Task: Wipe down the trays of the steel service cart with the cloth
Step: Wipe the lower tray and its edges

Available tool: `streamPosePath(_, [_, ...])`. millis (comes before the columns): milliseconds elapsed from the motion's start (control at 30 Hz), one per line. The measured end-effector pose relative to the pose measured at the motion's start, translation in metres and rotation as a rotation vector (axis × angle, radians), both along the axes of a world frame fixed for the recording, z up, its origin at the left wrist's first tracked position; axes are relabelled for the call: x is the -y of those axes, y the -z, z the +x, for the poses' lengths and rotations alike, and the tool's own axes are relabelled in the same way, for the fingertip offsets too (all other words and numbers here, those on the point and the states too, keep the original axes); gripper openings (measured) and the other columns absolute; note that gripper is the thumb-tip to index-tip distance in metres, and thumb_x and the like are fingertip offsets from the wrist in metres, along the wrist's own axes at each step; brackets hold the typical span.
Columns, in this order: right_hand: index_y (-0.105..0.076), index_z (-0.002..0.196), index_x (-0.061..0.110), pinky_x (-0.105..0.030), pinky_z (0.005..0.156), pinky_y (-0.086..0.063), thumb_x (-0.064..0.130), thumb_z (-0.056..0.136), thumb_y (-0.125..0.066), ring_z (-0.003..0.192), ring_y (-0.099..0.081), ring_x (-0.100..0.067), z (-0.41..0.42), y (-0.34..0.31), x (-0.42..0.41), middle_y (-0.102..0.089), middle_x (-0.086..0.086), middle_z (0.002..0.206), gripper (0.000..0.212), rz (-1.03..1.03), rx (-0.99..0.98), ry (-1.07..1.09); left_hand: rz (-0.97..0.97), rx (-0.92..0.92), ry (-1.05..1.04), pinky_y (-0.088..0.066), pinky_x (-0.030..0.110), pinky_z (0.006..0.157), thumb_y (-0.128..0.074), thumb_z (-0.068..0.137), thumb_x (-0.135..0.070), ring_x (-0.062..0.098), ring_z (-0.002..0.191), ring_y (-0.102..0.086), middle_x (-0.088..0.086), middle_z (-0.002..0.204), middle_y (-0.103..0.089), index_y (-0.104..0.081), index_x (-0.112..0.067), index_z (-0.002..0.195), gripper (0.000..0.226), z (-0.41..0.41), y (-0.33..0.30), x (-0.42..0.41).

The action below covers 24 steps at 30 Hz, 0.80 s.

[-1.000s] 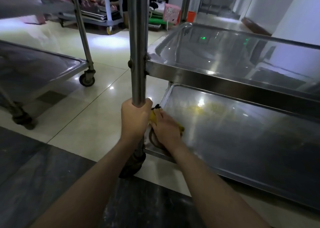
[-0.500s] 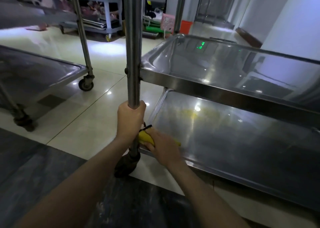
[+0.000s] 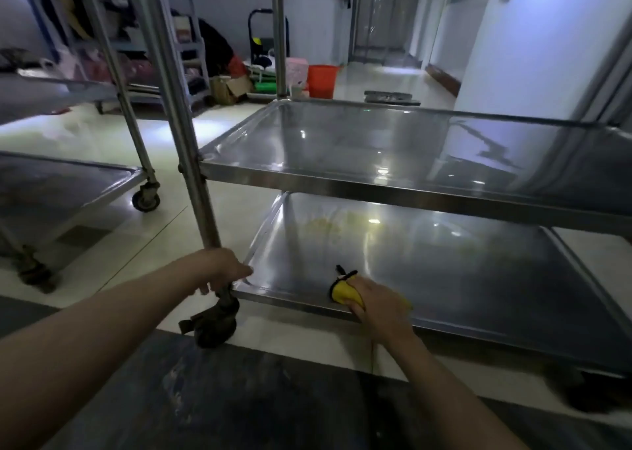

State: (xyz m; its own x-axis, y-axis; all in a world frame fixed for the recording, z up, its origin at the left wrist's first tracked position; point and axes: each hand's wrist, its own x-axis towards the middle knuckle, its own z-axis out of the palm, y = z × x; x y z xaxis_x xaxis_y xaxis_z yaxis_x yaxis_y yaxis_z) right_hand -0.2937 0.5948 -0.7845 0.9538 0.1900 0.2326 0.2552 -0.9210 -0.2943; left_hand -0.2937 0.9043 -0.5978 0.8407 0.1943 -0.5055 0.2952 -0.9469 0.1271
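On the bottom tray, the right hand presses the bunched cloth at its near edge — yellowish smears beyond remain; left hand grips the post.

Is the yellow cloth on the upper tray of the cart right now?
No, the right hand presses the yellow cloth on the bottom tray, near its front edge.

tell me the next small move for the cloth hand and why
Probably sweep the right hand and cloth away from the body toward the yellowish smear on the bottom tray. The cloth sits at the tray's near edge, the smear lies farther in, and the left hand grips the post, steadying the cart.
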Motion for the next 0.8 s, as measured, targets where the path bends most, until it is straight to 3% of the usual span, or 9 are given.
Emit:
streamPosePath(67, [-0.051,0.146,0.027,-0.04,0.094,-0.051,0.052,0.099,-0.056,0.115,-0.065,-0.027,-0.01,0.001,0.034,-0.062,-0.002,0.139,0.053,0.001,0.025,0.034,0.062,0.0,0.15,-0.049,0.03,0.058,-0.049,0.104,-0.052,0.021,0.079,-0.065,0.011,0.112,-0.066,-0.054,-0.001,0.136,0.061,0.004,0.0,0.031])
streamPosePath(167, [-0.049,0.146,0.028,-0.04,0.097,-0.051,0.055,0.1,-0.049,0.116,-0.064,-0.024,-0.025,0.002,0.086,-0.061,0.001,0.14,0.053,0.006,0.007,0.08,0.131,0.044,0.421,-0.052,0.034,0.091,-0.047,0.105,-0.048,0.027,0.109,-0.066,0.013,0.134,-0.063,-0.058,-0.004,0.135,0.055,0.008,0.002,0.087])
streamPosePath(233, [-0.049,0.148,0.027,-0.042,0.101,-0.049,0.058,0.097,-0.043,0.121,-0.061,-0.027,-0.035,0.005,0.124,-0.059,-0.001,0.144,0.059,0.012,-0.013,0.129,0.14,0.055,0.552,-0.046,0.035,0.098,-0.047,0.105,-0.045,0.029,0.121,-0.06,0.013,0.141,-0.059,-0.057,-0.008,0.139,0.051,0.006,0.006,0.13])
streamPosePath(333, [-0.044,0.152,0.027,-0.041,0.105,-0.046,0.062,0.097,-0.042,0.129,-0.056,-0.029,-0.05,0.006,0.188,-0.053,-0.002,0.15,0.065,0.008,-0.069,0.23,0.137,0.026,0.678,-0.044,0.035,0.099,-0.048,0.106,-0.04,0.029,0.126,-0.056,0.013,0.144,-0.055,-0.053,-0.01,0.141,0.047,-0.003,0.019,0.19])
streamPosePath(400, [-0.042,0.152,0.027,-0.043,0.104,-0.046,0.053,0.1,-0.053,0.129,-0.056,-0.031,-0.063,0.004,0.23,-0.051,-0.003,0.152,0.059,0.009,-0.089,0.317,0.126,0.042,0.739,-0.045,0.036,0.099,-0.05,0.104,-0.038,0.031,0.124,-0.057,0.013,0.142,-0.056,-0.055,-0.012,0.138,0.043,-0.003,0.038,0.221])
streamPosePath(500, [-0.044,0.151,0.025,-0.047,0.11,-0.041,0.045,0.103,-0.054,0.131,-0.053,-0.033,-0.086,0.001,0.293,-0.05,-0.005,0.153,0.053,0.005,-0.075,0.463,0.09,0.139,0.799,-0.051,0.038,0.095,-0.053,0.099,-0.038,0.032,0.113,-0.062,0.012,0.131,-0.06,-0.06,-0.015,0.125,0.035,0.001,0.073,0.257])
streamPosePath(600, [-0.054,0.142,0.018,-0.051,0.106,-0.04,0.038,0.102,-0.058,0.122,-0.058,-0.037,-0.104,0.001,0.34,-0.059,-0.011,0.14,0.044,0.042,-0.015,0.625,0.099,0.134,0.867,-0.045,0.036,0.087,-0.05,0.102,-0.045,0.033,0.116,-0.059,0.01,0.131,-0.054,-0.06,-0.015,0.126,0.04,0.001,0.096,0.282])
streamPosePath(700, [-0.064,0.125,0.008,-0.052,0.092,-0.051,0.024,0.096,-0.069,0.104,-0.064,-0.042,-0.103,0.008,0.349,-0.067,-0.019,0.121,0.034,0.006,0.057,0.723,0.073,0.17,0.867,-0.045,0.041,0.094,-0.043,0.104,-0.049,0.035,0.118,-0.056,0.011,0.133,-0.05,-0.055,-0.016,0.13,0.044,0.0,0.109,0.3])
streamPosePath(800, [-0.063,0.131,0.007,-0.052,0.101,-0.049,0.027,0.09,-0.073,0.113,-0.063,-0.041,-0.086,0.012,0.321,-0.065,-0.019,0.13,0.047,-0.075,0.031,0.748,0.075,0.235,0.868,-0.046,0.043,0.095,-0.037,0.107,-0.048,0.036,0.115,-0.056,0.012,0.13,-0.051,-0.055,-0.016,0.127,0.041,-0.003,0.122,0.312])
